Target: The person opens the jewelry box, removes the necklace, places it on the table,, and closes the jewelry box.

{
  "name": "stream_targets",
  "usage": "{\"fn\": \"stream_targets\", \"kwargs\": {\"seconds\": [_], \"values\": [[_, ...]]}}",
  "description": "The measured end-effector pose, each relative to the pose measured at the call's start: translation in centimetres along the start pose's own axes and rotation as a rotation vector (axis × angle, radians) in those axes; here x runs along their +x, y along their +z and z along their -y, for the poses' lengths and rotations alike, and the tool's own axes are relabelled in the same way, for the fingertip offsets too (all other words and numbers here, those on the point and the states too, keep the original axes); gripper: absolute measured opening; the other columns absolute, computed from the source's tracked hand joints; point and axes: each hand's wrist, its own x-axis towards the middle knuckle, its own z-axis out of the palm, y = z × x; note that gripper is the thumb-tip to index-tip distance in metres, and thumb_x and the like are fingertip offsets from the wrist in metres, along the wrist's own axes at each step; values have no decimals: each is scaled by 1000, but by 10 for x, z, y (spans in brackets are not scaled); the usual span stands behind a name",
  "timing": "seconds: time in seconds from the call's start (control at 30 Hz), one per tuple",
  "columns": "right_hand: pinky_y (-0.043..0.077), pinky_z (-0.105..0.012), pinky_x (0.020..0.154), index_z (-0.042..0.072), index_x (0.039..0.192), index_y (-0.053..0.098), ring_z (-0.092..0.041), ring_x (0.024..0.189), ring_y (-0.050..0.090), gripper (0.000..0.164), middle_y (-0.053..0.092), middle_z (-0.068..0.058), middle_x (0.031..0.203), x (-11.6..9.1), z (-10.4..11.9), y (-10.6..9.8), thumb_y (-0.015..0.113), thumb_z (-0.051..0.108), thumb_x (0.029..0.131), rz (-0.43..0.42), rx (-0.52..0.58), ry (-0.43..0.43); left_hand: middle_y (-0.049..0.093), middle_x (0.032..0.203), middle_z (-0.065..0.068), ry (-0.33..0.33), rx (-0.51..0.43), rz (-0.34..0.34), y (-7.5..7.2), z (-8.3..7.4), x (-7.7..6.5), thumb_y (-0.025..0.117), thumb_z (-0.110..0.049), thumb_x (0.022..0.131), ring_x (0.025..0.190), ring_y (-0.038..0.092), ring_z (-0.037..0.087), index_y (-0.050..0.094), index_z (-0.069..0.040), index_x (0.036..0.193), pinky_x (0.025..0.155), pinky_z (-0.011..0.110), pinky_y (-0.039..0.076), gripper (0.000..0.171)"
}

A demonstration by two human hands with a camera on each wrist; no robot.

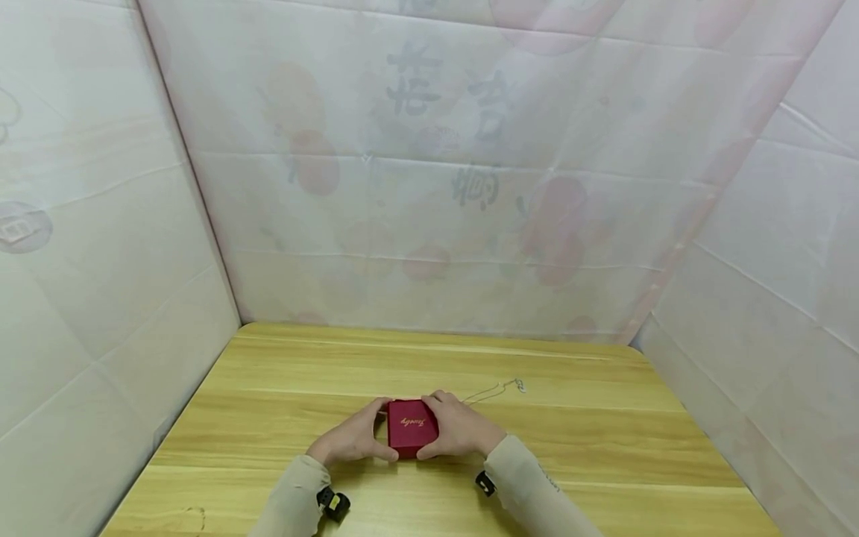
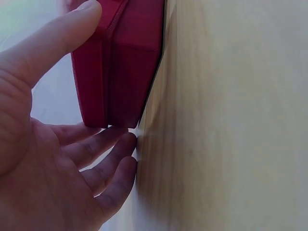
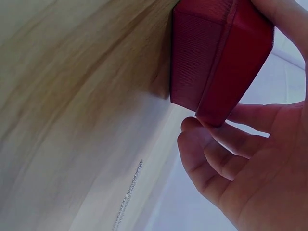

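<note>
A small red box [image 1: 411, 426] with gold lettering on its closed lid sits on the wooden table [image 1: 577, 447], near the front edge. My left hand [image 1: 354, 440] grips its left side; in the left wrist view the thumb [image 2: 72, 29] lies along the lid of the box [image 2: 120, 62] and the fingers [image 2: 103, 159] reach round its far corner. My right hand [image 1: 458, 429] grips the right side. In the right wrist view its fingers [image 3: 216, 154] curl round a corner of the box [image 3: 216, 57]. The lid's seam looks closed in both wrist views.
A thin silver chain [image 1: 496, 389] lies loose on the table just behind and right of the box, and shows again as the chain [image 3: 127, 197] in the right wrist view. White printed sheets [image 1: 429, 186] wall in the table on the left, back and right.
</note>
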Motion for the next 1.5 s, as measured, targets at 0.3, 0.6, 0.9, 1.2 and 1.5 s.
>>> {"fn": "stream_targets", "kwargs": {"seconds": [0.3, 0.6, 0.9, 1.2, 1.5], "values": [[46, -36, 90, 3, 142, 39, -14, 106, 49, 100, 47, -5, 127, 0, -5, 1, 76, 59, 68, -7, 4, -36, 49, 128, 10, -14, 16, -1, 0, 3, 1, 82, -21, 72, 119, 45, 29, 33, 0, 139, 104, 51, 30, 86], [45, -37, 93, 3, 141, 40, -17, 110, 49, 98, 47, -6, 130, 0, -1, -2, 77, 58, 68, -6, -12, -40, 49, 128, 9, -7, 42, -8, 1, 2, 2, 83, -18, 69, 120, 46, 28, 35, 0, 138, 104, 50, 31, 86], [45, -36, 93, 3, 141, 40, -17, 110, 49, 98, 47, -7, 131, -1, 1, -3, 77, 57, 68, 2, -33, -36, 50, 128, 9, -15, 45, -7, 2, 3, 2, 84, -16, 68, 119, 46, 28, 36, -1, 137, 103, 50, 32, 85], [46, -35, 91, 4, 141, 41, -15, 107, 49, 97, 47, -5, 128, 2, 0, 1, 76, 58, 68, 16, -50, -36, 49, 129, 9, -26, 63, -3, 2, 2, 3, 84, -17, 68, 121, 45, 29, 36, 0, 137, 104, 50, 31, 86], [46, -36, 91, 4, 140, 41, -15, 106, 49, 96, 48, -5, 126, 1, 1, 1, 77, 57, 69, 15, -50, -35, 49, 131, 12, -22, 104, -7, 2, 2, 4, 84, -17, 68, 124, 42, 31, 38, 1, 136, 105, 50, 30, 84]]}}
